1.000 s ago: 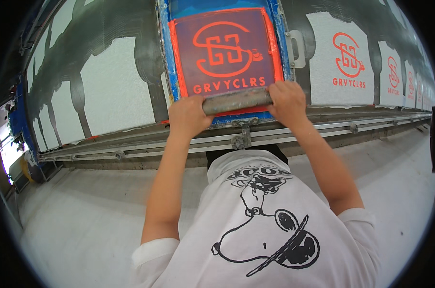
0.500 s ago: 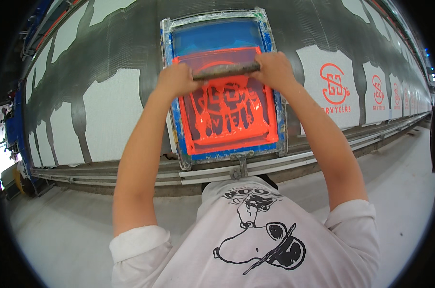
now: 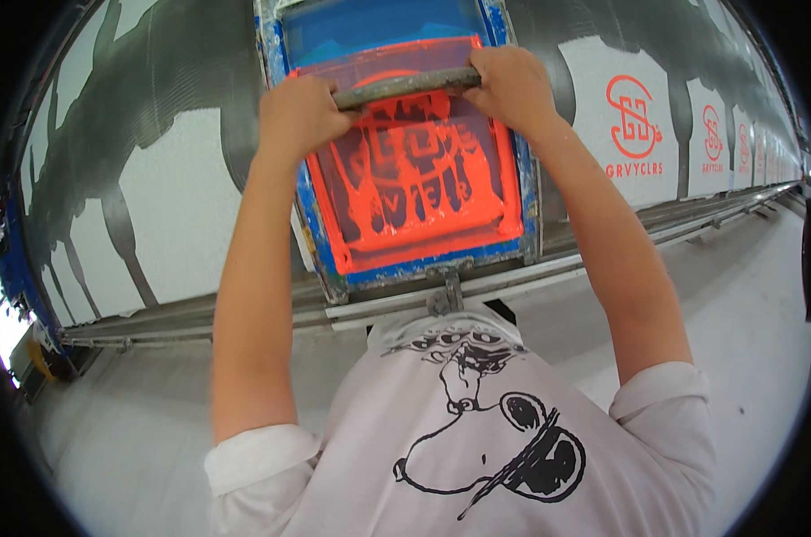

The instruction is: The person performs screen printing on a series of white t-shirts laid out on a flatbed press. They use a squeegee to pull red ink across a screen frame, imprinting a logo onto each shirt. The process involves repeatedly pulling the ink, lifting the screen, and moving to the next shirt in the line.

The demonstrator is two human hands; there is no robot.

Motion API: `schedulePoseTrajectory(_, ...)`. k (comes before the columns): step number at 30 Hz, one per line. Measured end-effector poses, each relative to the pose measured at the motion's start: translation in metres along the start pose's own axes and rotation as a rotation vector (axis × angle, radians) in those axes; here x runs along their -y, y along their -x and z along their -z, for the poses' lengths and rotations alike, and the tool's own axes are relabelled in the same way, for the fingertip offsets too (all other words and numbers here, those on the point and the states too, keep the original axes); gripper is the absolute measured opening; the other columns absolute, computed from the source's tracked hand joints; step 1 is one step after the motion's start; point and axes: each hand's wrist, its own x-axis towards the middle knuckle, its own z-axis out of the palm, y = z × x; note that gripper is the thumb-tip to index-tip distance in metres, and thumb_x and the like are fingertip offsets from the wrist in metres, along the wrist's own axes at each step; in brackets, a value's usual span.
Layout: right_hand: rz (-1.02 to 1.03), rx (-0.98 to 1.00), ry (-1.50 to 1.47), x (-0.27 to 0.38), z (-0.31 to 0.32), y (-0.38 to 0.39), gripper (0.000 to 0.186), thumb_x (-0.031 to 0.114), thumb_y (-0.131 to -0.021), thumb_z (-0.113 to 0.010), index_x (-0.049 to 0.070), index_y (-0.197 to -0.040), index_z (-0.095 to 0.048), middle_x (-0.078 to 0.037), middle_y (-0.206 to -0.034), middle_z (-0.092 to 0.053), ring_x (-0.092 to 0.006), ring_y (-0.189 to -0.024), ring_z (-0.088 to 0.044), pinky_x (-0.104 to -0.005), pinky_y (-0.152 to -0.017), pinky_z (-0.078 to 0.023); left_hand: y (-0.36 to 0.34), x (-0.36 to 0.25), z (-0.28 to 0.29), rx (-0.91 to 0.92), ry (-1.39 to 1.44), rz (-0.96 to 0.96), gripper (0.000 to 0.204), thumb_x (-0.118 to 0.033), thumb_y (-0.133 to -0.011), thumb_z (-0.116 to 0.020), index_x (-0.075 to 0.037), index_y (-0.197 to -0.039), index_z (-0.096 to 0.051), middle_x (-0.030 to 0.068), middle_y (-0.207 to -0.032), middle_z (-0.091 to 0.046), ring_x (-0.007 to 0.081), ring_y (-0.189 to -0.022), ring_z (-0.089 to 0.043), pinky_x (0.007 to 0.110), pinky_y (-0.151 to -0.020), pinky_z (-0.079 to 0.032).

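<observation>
A screen-printing frame (image 3: pixel 529 201) with worn metal edges and a blue border lies in front of me. Bright red-orange ink (image 3: pixel 423 234) covers much of its mesh in streaks, over a printed design. Across the far part of the inked area runs a squeegee (image 3: pixel 405 86) with a thick, stained, rounded handle. My left hand (image 3: pixel 302 116) is closed around the handle's left end. At the right end my right hand (image 3: pixel 517 94) grips it too, fingers wrapped over. The squeegee's blade is mostly hidden below the handle.
White fabric pieces (image 3: pixel 177 210) lie on a long dark table (image 3: pixel 182 80) to the left. On the right, several white pieces bear a red emblem (image 3: pixel 634 116). A metal rail (image 3: pixel 620 253) runs along the table's near edge, with a metal bracket (image 3: pixel 447 291) at the frame's front.
The frame, squeegee and both hands sit higher in the picture, and the view has shifted and tilted slightly. Both hands have kept their hold on the squeegee; the ink streaks look much the same.
</observation>
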Motion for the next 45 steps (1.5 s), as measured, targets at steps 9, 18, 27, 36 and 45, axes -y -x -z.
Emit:
schedulePoseTrajectory(9, 0.059, -0.015, -0.096, 0.053, -0.002, 0.188, 0.032, 0.015, -0.061, -0.085, 0.01, -0.084, -0.063, -0.007, -0.081, -0.063, -0.029, -0.081, -0.063, -0.0432, -0.073, -0.047, 0.178, -0.046, -0.077, -0.063, 0.1, -0.015, 0.041, -0.053, -0.075, -0.081, -0.015, -0.091, -0.079, 0.0113, -0.083, -0.074, 0.0349, -0.084, -0.072, 0.048, -0.074, -0.056)
schedulePoseTrajectory(18, -0.013, 0.289, -0.1, 0.046, 0.004, 0.153, 0.073, 0.075, -0.075, -0.071, 0.002, -0.081, -0.071, -0.016, -0.074, -0.069, -0.0363, -0.075, -0.071, -0.0468, -0.069, -0.055, 0.143, -0.067, -0.076, -0.004, 0.075, -0.134, 0.076, -0.078, -0.073, -0.071, -0.004, -0.089, -0.076, 0.0173, -0.081, -0.073, 0.0368, -0.083, -0.073, 0.047, -0.074, -0.057)
schedulePoseTrajectory(27, -0.111, -0.259, -0.483, 0.0, -0.013, 0.115, 0.045, 0.047, -0.087, -0.075, 0.002, -0.087, -0.072, -0.017, -0.087, -0.07, -0.0342, -0.085, -0.066, -0.0451, -0.078, -0.051, 0.079, -0.031, -0.06, 0.425, 0.197, -0.152, 0.096, -0.086, -0.064, -0.072, 0.004, -0.096, -0.075, 0.0232, -0.09, -0.072, 0.0369, -0.088, -0.071, 0.045, -0.078, -0.055)
schedulePoseTrajectory(36, -1.029, -0.19, -0.992, -0.081, -0.057, 0.064, 0.048, 0.045, -0.092, -0.07, -0.002, -0.105, -0.073, -0.021, -0.095, -0.073, -0.0351, -0.097, -0.069, -0.0423, -0.09, -0.052, 0.009, -0.005, 0.011, 0.216, 0.161, -0.258, 0.085, -0.084, -0.066, -0.071, -0.006, -0.1, -0.078, 0.0156, -0.094, -0.074, 0.034, -0.094, -0.071, 0.046, -0.083, -0.055)
schedulePoseTrajectory(45, -0.799, -0.363, -0.526, -0.08, -0.066, 0.074, 0.047, 0.043, -0.093, -0.067, -0.004, -0.096, -0.072, -0.022, -0.088, -0.073, -0.0324, -0.075, -0.069, -0.0439, -0.073, -0.051, -0.043, 0.0, 0.032, -0.166, 0.06, -0.242, 0.047, -0.054, -0.081, -0.075, -0.016, -0.107, -0.076, 0.009, -0.099, -0.074, 0.0316, -0.098, -0.07, 0.046, -0.082, -0.056)
